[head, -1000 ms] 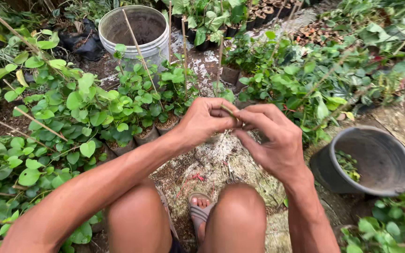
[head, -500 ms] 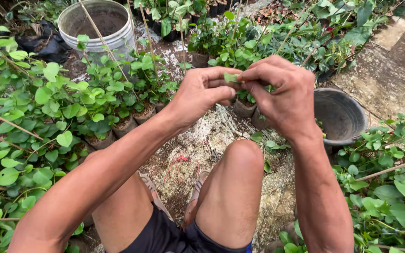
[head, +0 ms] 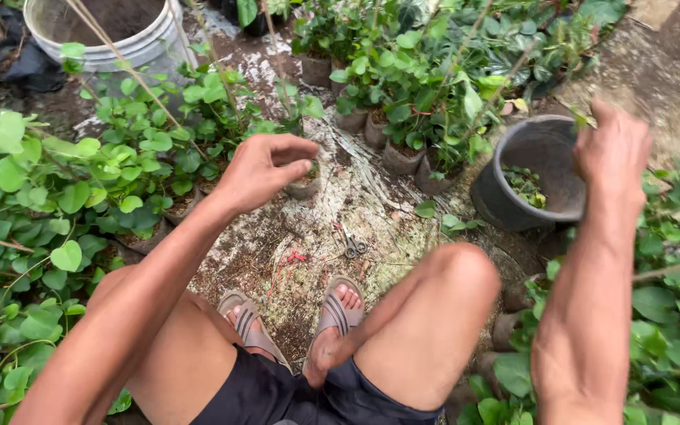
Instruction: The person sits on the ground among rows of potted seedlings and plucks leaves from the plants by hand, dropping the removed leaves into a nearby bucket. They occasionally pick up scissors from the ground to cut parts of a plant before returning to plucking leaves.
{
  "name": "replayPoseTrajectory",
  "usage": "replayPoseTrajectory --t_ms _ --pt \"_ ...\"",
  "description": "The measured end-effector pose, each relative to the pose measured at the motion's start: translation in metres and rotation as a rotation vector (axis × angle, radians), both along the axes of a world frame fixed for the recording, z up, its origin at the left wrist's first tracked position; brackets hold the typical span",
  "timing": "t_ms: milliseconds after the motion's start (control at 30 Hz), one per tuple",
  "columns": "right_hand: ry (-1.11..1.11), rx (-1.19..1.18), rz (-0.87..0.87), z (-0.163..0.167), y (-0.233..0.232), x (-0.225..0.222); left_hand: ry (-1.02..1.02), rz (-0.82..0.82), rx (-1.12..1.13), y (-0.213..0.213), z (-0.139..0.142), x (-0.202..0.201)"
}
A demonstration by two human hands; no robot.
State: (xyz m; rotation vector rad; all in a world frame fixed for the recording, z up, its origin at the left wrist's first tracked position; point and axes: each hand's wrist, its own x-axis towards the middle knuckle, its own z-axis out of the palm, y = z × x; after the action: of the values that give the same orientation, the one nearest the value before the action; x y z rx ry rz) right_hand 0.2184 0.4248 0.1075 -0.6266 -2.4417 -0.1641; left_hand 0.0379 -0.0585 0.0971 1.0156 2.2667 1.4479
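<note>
Scissors [head: 353, 245] lie on the ground before the sandalled feet [head: 338, 308], black pot [head: 505, 189] to their right (white bucket [head: 147, 43] far behind-left)

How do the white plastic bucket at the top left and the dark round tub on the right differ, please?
The white plastic bucket is pale and holds brown soil; the dark round tub is nearly black and holds a few green cuttings. The bucket stands far from both hands; the right hand hovers over the tub. Both are open-topped.

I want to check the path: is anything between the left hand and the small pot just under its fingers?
Nothing visible blocks it. The left hand hangs just above the small pot, fingers curled, with only open air between them. Leafy seedlings stand to the side of it, not in the gap.
</note>
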Motion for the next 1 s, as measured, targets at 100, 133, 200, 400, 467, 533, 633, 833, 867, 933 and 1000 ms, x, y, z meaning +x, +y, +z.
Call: replayPoseTrajectory --t_ms 100,133,200,400,467,533,633,833,867,933,1000 --pt "-0.133 0.074 -0.008 -0.01 -0.006 -0.011 -0.088 0.196 -0.157 -0.011 -0.045 -0.043" --pt "-0.159 -0.033 0.023 -0.005 -0.018 -0.022 -0.153 0.275 -0.223 -0.015 -0.062 -0.055" --pt "-0.248 -0.261 0.055 0.007 -0.055 -0.033 -0.22 0.351 -0.123 -0.012 -0.097 -0.079" --pt "-0.431 -0.508 0.559 0.03 -0.181 -0.109 -0.737 0.691 0.05 0.009 -0.201 -0.113" --pt "-0.509 -0.501 0.673 0.021 -0.209 -0.137 -0.831 0.787 0.076 0.011 -0.231 -0.114" --pt "-0.592 -0.454 0.697 -0.001 -0.231 -0.161 -0.935 0.772 0.148 0.006 -0.254 -0.124" --pt "-0.864 -0.449 0.594 -0.052 -0.252 -0.192 -1.077 0.7 0.157 0.005 -0.286 -0.138" --pt "-1.238 -0.244 0.672 -0.141 -0.278 -0.23 -1.17 0.618 0.118 0.003 -0.325 -0.166" --pt "-1.211 -0.274 0.735 -0.148 -0.28 -0.237 -1.155 0.589 0.126 0.002 -0.33 -0.174" --pt "-1.147 -0.235 0.809 -0.158 -0.285 -0.265 -1.237 0.587 0.198 0.002 -0.335 -0.188" --pt "-1.142 -0.145 0.796 -0.161 -0.294 -0.273 -1.328 0.587 0.272 0.006 -0.342 -0.191"
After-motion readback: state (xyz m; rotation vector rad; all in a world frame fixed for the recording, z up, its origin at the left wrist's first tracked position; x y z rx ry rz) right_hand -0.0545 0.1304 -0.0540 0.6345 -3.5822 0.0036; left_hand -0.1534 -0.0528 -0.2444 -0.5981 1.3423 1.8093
